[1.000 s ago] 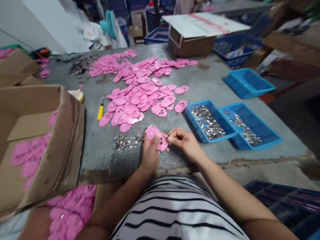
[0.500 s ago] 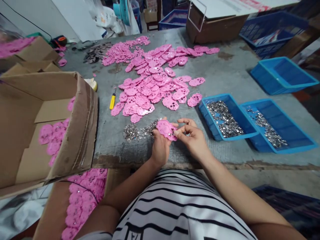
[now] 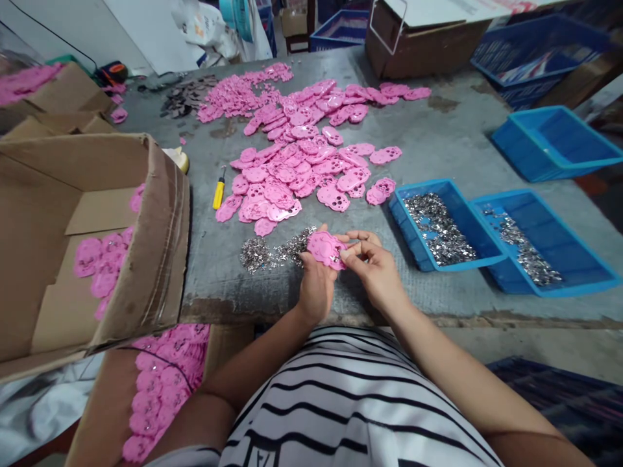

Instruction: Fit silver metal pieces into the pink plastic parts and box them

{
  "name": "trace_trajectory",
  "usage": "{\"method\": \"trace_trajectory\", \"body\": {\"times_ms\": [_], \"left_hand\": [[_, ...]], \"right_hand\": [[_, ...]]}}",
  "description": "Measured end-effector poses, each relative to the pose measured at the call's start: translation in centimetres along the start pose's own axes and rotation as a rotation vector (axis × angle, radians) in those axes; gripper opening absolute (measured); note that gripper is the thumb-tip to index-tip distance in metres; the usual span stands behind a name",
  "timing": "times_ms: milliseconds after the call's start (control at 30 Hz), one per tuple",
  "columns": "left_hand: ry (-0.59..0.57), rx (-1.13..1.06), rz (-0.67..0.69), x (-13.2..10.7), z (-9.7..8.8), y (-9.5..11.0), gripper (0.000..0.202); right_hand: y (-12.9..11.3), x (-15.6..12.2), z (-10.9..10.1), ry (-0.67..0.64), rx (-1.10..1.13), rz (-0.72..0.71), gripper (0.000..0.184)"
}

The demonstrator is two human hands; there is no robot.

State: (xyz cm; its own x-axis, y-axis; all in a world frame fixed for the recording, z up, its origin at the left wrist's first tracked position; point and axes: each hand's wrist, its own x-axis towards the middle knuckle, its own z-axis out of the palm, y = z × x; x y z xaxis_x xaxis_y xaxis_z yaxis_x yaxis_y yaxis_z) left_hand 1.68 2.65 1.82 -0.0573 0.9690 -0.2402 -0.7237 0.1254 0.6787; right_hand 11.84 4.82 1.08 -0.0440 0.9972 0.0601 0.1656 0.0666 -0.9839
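My left hand [image 3: 315, 285] grips a pink plastic piece [image 3: 324, 247] with holes in it, held just above the grey table's [image 3: 452, 146] near edge. My right hand [image 3: 376, 267] meets it from the right, fingertips pinched against the piece's right edge; whatever small thing they hold is hidden. A heap of small silver metal parts [image 3: 272, 251] lies on the table just left of my hands. A wide spread of the same pink pieces [image 3: 296, 165] covers the table's middle beyond them.
Two blue trays [image 3: 445, 227] [image 3: 540, 243] with silver parts sit right of my hands, and another blue tray [image 3: 552, 143] lies farther back. A cardboard box [image 3: 92, 240] with pink pieces stands at left. A yellow-handled tool [image 3: 219, 192] lies near it. More pink pieces [image 3: 160, 383] fill a box below the table edge.
The view has tilted and shifted, so the table sits higher and nearer the frame's centre. My hands stay together on the pink piece, my right fingers working at its right edge.
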Motion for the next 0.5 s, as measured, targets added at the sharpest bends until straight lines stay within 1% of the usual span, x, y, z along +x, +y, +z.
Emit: {"method": "trace_trajectory", "body": {"times_ms": [100,167,233,267,300,333,367,400,433,467,500], "left_hand": [[0.007,-0.008,-0.012,-0.1,-0.1,-0.1,0.072],[0.004,-0.024,-0.013,0.0,-0.1,-0.2,0.071],[-0.004,-0.041,-0.011,0.0,0.0,-0.1,0.071],[-0.015,-0.044,-0.005,0.1,0.0,0.0,0.070],[-0.030,-0.040,0.002,0.1,0.0,0.1,0.071],[-0.046,-0.027,0.008,0.1,0.0,0.3,0.071],[-0.059,-0.005,0.009,0.2,-0.1,0.4,0.071],[-0.069,0.027,0.003,0.2,-0.1,0.5,0.070],[-0.072,0.068,-0.014,0.2,-0.3,0.6,0.068],[-0.069,0.112,-0.035,0.2,-0.4,0.6,0.067],[-0.067,0.155,-0.058,0.1,-0.6,0.6,0.067]], "right_hand": [[0.3,-0.2,0.4,0.055,-0.058,-0.052,0.025],[0.4,-0.3,0.5,0.076,-0.055,-0.062,0.026],[0.3,-0.1,0.0,0.059,-0.010,-0.072,0.025],[0.2,0.2,-0.6,0.061,0.009,-0.095,0.022],[0.0,0.6,-1.5,0.081,0.017,-0.135,0.019],[-0.2,1.2,-2.7,0.135,0.010,-0.189,0.016],[-0.4,1.9,-4.3,0.230,-0.011,-0.256,0.014],[-0.6,2.7,-6.2,0.332,-0.041,-0.317,0.015],[-0.7,3.5,-8.4,0.472,-0.085,-0.364,0.018],[-0.7,4.2,-10.7,0.620,-0.164,-0.359,0.020],[-0.8,4.7,-13.1,0.759,-0.285,-0.288,0.019]]}}
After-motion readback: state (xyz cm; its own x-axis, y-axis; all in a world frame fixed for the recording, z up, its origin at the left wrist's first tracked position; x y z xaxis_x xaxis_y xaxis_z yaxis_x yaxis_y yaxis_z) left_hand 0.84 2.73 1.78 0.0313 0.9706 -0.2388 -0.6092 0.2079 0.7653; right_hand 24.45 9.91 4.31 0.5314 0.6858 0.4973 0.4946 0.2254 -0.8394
